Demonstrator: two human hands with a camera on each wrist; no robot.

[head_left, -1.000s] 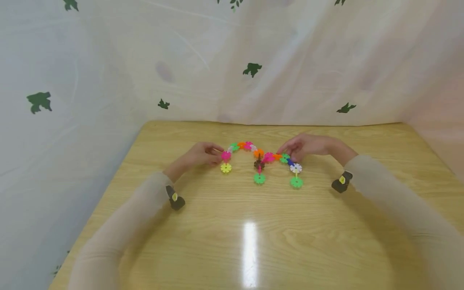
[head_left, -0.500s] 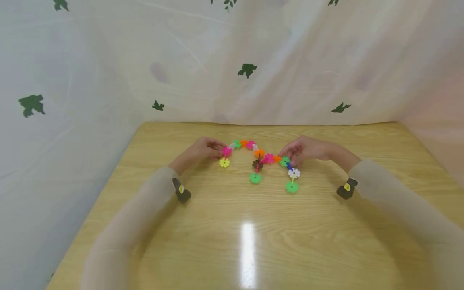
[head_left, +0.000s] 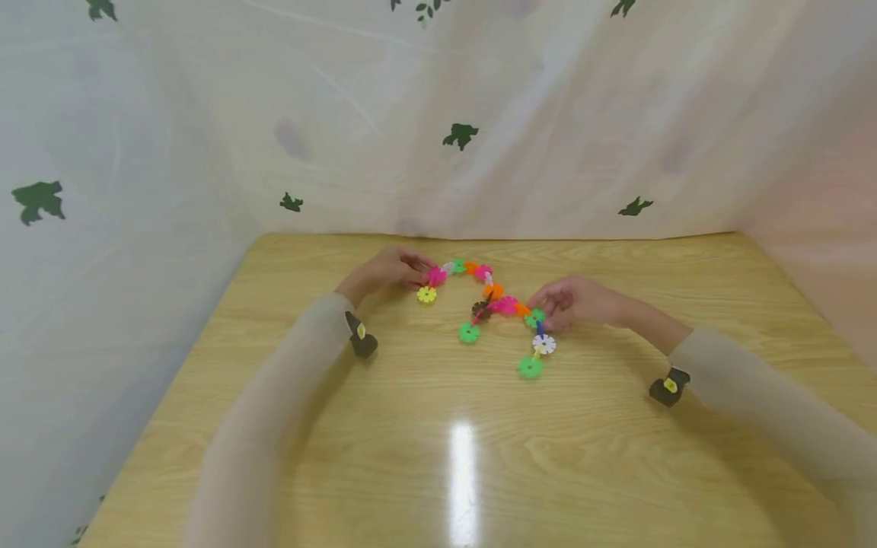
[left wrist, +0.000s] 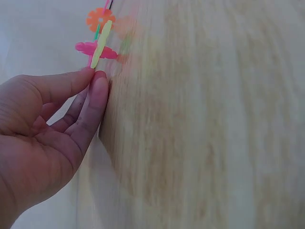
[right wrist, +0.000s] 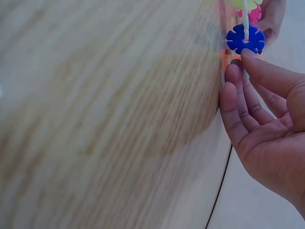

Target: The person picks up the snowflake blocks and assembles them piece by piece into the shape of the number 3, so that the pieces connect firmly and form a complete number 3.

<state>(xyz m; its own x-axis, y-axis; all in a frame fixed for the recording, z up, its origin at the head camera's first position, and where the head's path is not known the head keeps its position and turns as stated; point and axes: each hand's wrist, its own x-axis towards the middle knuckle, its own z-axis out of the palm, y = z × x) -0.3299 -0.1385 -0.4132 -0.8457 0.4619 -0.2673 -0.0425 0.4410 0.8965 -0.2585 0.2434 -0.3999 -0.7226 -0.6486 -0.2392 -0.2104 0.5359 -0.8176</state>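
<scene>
A chain of colourful plastic snowflake discs [head_left: 506,305], slotted edge to edge, curves across the table, with short branches hanging toward the person. My left hand [head_left: 395,269] pinches its left end by the pink disc [head_left: 436,276], beside a yellow disc [head_left: 426,295]. In the left wrist view, the thumb and forefinger meet just under that pink disc [left wrist: 85,47]. Toward the right end, my right hand [head_left: 581,302] grips the chain near a green disc [head_left: 535,318]. The right wrist view has the thumb against a blue disc [right wrist: 245,39]; what the other fingers touch is partly hidden.
The wooden table [head_left: 384,426] reaches back to a pale curtain [head_left: 356,114] with dark green leaf-like prints. A bright light reflection lies on the tabletop. Small dark devices sit at both sleeve cuffs, the left device [head_left: 361,335] and the right device [head_left: 669,387].
The chain has turned clockwise: its left end has moved slightly away from the person, its right end closer. Both hands have moved along with it, keeping their holds.
</scene>
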